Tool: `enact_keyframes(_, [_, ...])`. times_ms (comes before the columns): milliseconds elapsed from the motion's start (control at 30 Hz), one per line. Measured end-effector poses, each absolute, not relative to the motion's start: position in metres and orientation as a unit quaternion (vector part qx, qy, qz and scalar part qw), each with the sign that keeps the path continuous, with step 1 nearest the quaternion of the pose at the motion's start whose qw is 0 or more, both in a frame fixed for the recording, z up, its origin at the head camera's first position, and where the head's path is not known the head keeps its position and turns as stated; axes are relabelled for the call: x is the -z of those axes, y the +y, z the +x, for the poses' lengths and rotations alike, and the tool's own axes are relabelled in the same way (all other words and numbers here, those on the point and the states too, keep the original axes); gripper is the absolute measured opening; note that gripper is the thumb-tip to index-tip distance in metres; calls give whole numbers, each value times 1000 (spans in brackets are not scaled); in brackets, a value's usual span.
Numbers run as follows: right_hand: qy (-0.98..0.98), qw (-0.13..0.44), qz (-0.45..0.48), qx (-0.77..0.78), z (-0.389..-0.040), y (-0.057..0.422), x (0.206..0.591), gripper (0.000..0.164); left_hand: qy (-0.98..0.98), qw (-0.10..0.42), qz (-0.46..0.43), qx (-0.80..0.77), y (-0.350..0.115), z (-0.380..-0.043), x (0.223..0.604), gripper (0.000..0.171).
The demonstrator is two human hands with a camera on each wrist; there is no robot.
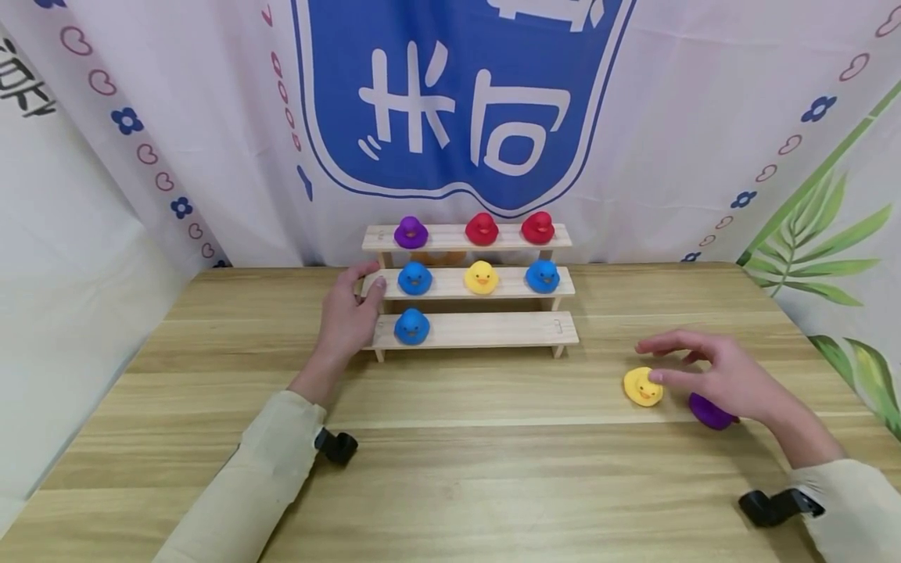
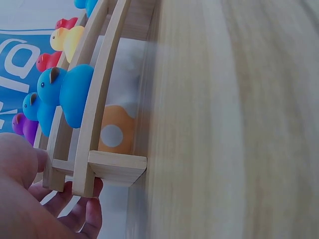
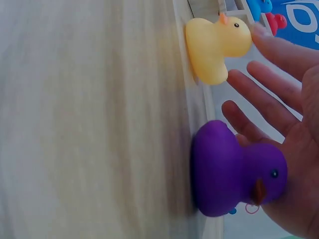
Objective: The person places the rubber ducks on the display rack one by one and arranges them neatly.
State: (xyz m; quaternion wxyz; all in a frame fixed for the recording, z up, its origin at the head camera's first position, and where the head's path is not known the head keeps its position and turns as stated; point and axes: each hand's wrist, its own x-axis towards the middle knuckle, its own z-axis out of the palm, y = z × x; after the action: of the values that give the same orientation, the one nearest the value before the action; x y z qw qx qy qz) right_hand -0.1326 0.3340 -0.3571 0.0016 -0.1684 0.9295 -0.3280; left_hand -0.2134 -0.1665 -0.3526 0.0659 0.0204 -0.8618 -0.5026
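My left hand [image 1: 349,313] grips the left end of a three-tier wooden stand [image 1: 479,340], thumb on the middle tier and fingers curled at its end in the left wrist view. My right hand [image 1: 711,375] is spread over a yellow rubber duck [image 1: 644,389] on the table, thumb tip right at its head, nothing gripped. Partly hidden under that palm, a purple rubber duck [image 3: 217,169] sits on the table. On the stand, the bottom tier carries a blue duck [image 1: 411,327] at its left; the middle tier has a yellow duck [image 1: 482,277] between two blue ones.
Along the top tier stand a purple duck [image 1: 411,232] and two red ducks, one of them a red duck [image 1: 482,229] mid-tier. The wooden table [image 1: 450,485] ends at a printed curtain [image 1: 232,156] behind the stand. Both wrists wear black camera mounts.
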Motion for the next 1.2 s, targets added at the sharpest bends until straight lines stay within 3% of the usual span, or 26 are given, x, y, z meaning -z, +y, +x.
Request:
enact_keyframes(467, [937,45,-171,302,-129,332,361,41,-860,67,20,506,-166,-212,353,48])
enact_keyframes(1200, [934,-12,-221,280,-134,332,364,36,-865,69,21,497,-166,-213,353,49])
